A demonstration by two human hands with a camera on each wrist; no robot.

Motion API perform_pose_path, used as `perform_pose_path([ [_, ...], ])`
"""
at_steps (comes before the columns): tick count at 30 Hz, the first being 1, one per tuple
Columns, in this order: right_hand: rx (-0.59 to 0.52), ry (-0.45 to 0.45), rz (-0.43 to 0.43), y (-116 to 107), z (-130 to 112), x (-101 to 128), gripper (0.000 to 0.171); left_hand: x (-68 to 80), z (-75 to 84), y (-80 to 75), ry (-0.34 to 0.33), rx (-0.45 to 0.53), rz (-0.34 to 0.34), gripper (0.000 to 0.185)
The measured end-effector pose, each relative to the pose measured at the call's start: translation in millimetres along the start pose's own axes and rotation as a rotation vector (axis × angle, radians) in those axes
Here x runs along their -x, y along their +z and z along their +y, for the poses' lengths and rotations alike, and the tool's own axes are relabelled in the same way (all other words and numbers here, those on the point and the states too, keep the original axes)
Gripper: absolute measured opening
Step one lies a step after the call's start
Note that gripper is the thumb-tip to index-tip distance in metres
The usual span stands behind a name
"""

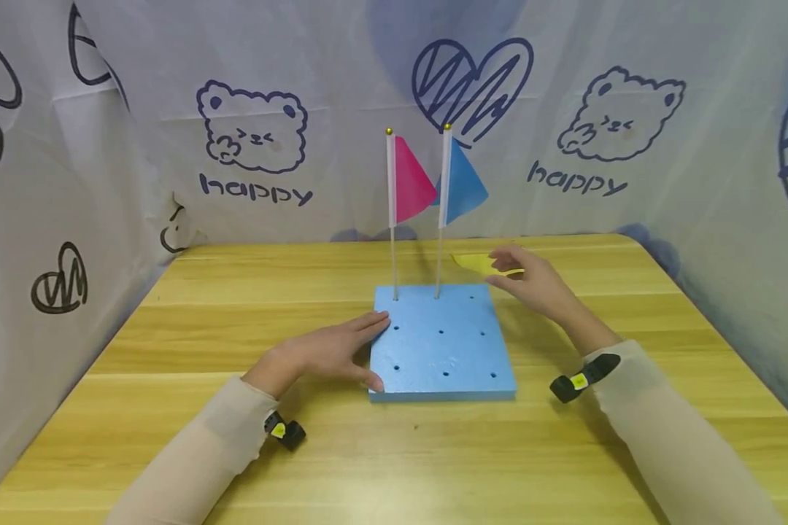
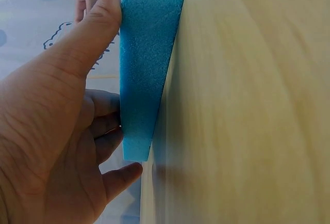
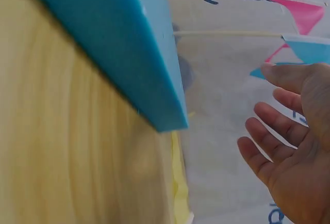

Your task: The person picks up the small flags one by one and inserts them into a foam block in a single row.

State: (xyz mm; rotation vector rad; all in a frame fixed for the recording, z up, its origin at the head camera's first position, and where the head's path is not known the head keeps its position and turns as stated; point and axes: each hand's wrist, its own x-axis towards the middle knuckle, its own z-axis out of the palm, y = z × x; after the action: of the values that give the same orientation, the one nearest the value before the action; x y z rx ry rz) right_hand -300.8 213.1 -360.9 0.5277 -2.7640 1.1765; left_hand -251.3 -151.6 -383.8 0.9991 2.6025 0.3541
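My left hand (image 1: 331,351) lies at the left edge of a light-blue foam board (image 1: 420,350) with rows of small holes. Its thumb touches the front left corner, and the fingertips rest along the left side, with the little finger low near the table in the left wrist view. A pink flag (image 1: 412,182) and a blue flag (image 1: 462,182) stand upright in the board's back row. Behind the board's back right corner, a yellow flag (image 1: 470,263) lies on the table. Above it hovers my right hand (image 3: 294,146), fingers spread and holding nothing; it partly hides the flag.
The wood-grain table (image 1: 289,481) extends around the board. A white cloth (image 1: 354,58) with bear, heart and lettering drawings hangs behind it and along both sides. Both flagpoles rise tall at the board's back, with the right hand close to their right.
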Motion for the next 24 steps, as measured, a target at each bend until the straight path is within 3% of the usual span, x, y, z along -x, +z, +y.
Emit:
perform_pose_path([
  [11, 0.012, 0.045, -0.002, -15, 28, 24, 0.055, -1.2, -1.8, 3.0, 0.003, 0.002, 0.006, 0.117],
  [24, 0.052, 0.103, -0.092, -29, 56, 42, 0.064, 0.4, -1.5, 4.2, -0.003, -0.003, 0.010, 0.117],
])
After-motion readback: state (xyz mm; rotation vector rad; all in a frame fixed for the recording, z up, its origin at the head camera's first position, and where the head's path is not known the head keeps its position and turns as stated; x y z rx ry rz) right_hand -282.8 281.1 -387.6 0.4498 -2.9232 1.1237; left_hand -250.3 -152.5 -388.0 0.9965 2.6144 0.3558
